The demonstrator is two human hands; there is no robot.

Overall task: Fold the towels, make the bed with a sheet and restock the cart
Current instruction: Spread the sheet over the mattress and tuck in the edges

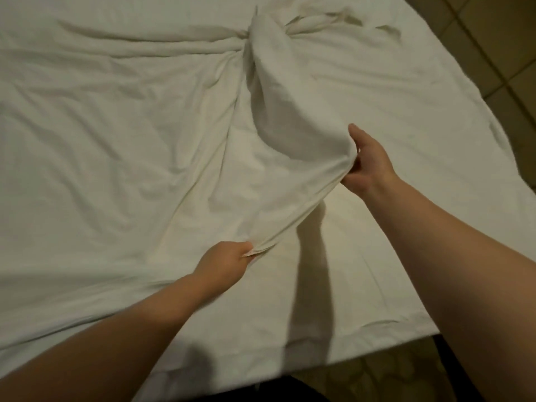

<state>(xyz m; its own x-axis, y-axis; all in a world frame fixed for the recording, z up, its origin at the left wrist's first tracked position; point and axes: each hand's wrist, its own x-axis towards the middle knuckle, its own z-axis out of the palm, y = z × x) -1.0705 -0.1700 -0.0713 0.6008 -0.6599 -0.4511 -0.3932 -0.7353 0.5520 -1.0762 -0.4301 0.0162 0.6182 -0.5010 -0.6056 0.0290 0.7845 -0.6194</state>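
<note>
Two hands, both closed on one white sheet (162,126).

Left hand (224,264): fingers curled tight, pinching a bunched edge of the sheet, low and close to the bed's near edge.

Right hand (367,162): fingers wrapped under a raised fold, thumb on top, gripping it clear of the bed, toward the bed's right edge.

Between the hands: the held edge runs taut on a slant, from the low left grip up to the higher right grip.

Sheet: lies loose over most of the bed, heavily creased; a twisted ridge rises from the right hand toward the far edge and ends in a knot-like gather near the far middle. Creases fan leftward from that gather.

Step in hand, as judged: making the bed, sheet being untangled and spread; not yet flat or squared.

Next move, as judged: calls for pulling the held edge toward the near right corner and shaking the twist out, so the far gather releases.

Bed (362,280): white-covered surface bare and smooth at the near right corner; arm shadows fall across it.

Room: dim; tiled floor (493,53) past the right edge. No towels or cart in view.
</note>
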